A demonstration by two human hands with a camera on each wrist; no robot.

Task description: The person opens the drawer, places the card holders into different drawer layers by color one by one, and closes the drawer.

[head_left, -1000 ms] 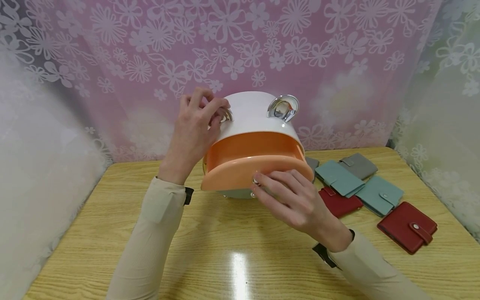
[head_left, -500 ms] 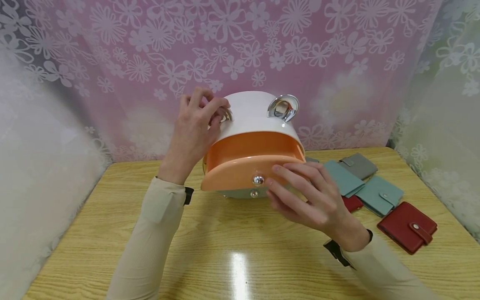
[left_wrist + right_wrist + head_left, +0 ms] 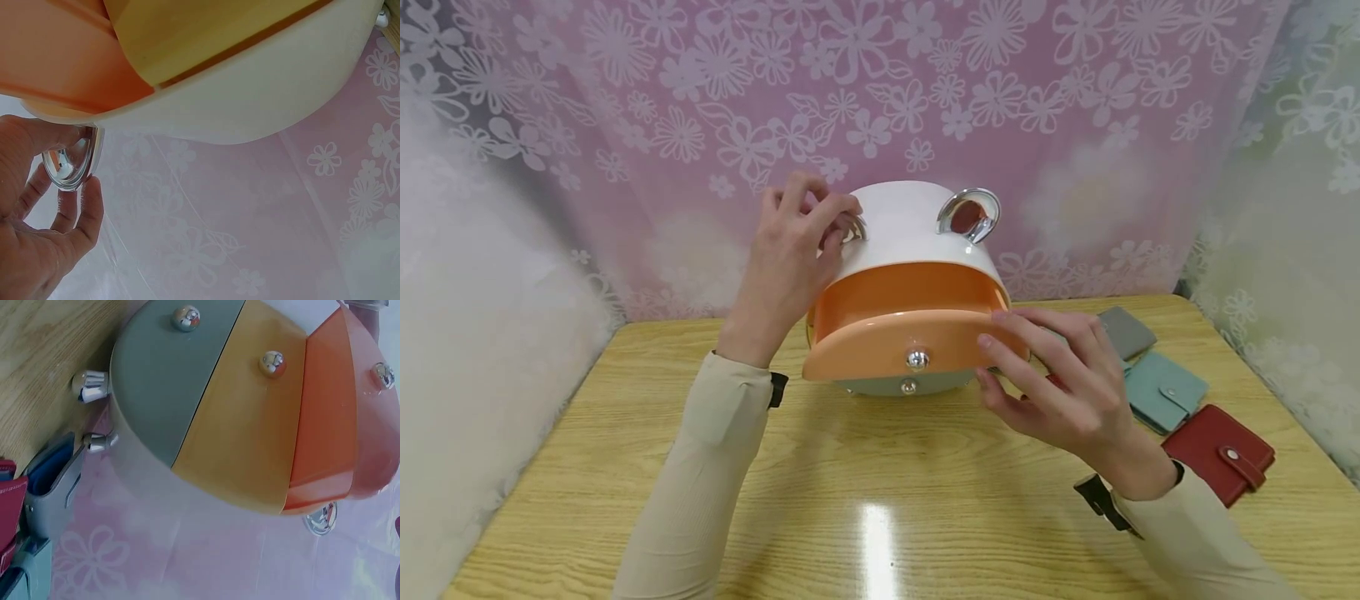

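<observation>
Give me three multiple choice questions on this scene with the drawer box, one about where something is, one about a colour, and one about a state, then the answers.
1. Where do the wallets lie? A left of the box, B right of the box, C on top of it.
2. What colour is the top drawer? A orange, B blue, C black.
3. How is the top drawer? A pulled out, B fully shut, C removed.

Answers: B, the red wallet and teal wallet lie right of the box. A, the top drawer is orange. A, it juts out past the white shell, beside the right hand.

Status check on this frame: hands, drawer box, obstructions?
Left hand pinches chrome ring atop box. Right hand open beside pulled-out orange drawer. Wallets lie right; nothing blocking.
</observation>
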